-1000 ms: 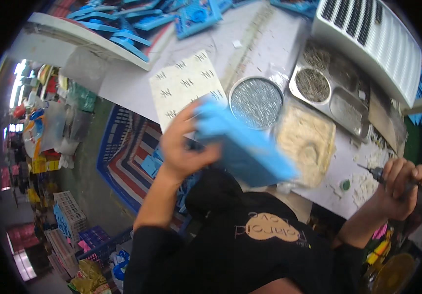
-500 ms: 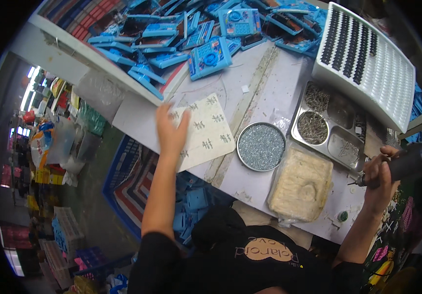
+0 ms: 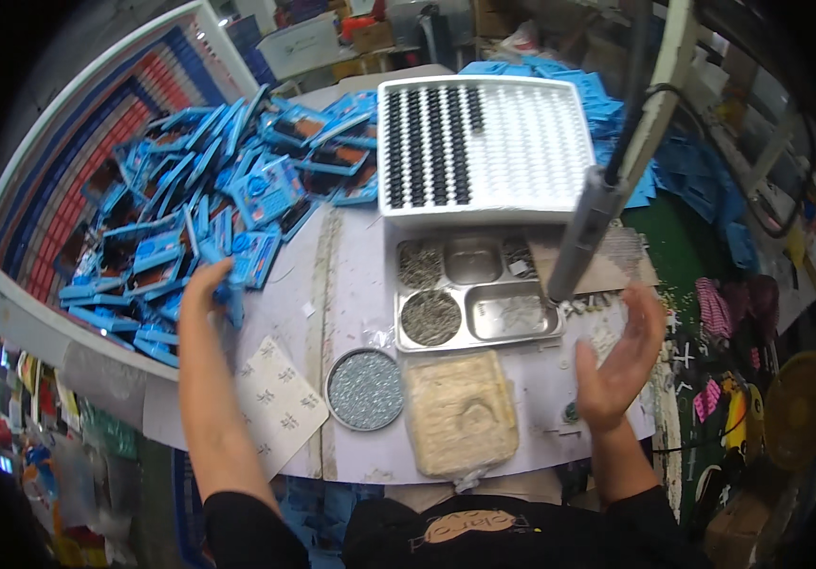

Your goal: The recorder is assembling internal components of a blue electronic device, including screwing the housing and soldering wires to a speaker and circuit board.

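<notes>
Your left hand [image 3: 207, 289] reaches into a loose heap of flat blue plastic parts [image 3: 209, 213], many with dark centres, that lie overlapping and tilted every which way across the far left of the table. Your fingers rest on one blue part [image 3: 234, 302] at the heap's near edge. Your right hand [image 3: 621, 356] hangs open, palm turned inward, just below a grey cylindrical power tool [image 3: 583, 232] that hangs tilted over the table's right side, not touching it.
</notes>
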Tool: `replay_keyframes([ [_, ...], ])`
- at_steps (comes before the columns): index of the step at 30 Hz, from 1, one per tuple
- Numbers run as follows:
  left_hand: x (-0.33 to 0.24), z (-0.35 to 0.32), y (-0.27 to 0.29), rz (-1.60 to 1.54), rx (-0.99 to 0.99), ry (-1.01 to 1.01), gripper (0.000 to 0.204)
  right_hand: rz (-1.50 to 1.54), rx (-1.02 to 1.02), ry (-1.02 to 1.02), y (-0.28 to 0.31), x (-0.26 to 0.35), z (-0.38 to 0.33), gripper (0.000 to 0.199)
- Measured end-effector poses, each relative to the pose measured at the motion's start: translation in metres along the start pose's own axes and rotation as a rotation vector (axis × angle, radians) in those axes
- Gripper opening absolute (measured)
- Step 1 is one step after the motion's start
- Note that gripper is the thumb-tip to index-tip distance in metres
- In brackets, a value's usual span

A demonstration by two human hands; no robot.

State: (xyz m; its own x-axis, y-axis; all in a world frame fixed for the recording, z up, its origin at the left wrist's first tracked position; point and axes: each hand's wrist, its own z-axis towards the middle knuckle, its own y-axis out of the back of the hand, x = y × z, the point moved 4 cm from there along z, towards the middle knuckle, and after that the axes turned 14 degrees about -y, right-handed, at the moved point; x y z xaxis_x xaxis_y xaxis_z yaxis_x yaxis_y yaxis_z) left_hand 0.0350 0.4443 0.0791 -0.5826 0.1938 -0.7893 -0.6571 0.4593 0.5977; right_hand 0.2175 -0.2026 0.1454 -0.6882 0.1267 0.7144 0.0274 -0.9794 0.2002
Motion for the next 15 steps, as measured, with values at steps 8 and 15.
replay_keyframes([
  [8,-0.030,-0.240,-0.039,-1.317,0.093,-0.391,0.065,0.763,1.179,-0.834,-0.152,0.026,-0.115,0.051],
  [15,-0.043,-0.405,-0.180,-1.246,0.249,-0.355,0.085,1.111,0.870,-1.233,-0.152,-0.008,-0.134,0.043],
])
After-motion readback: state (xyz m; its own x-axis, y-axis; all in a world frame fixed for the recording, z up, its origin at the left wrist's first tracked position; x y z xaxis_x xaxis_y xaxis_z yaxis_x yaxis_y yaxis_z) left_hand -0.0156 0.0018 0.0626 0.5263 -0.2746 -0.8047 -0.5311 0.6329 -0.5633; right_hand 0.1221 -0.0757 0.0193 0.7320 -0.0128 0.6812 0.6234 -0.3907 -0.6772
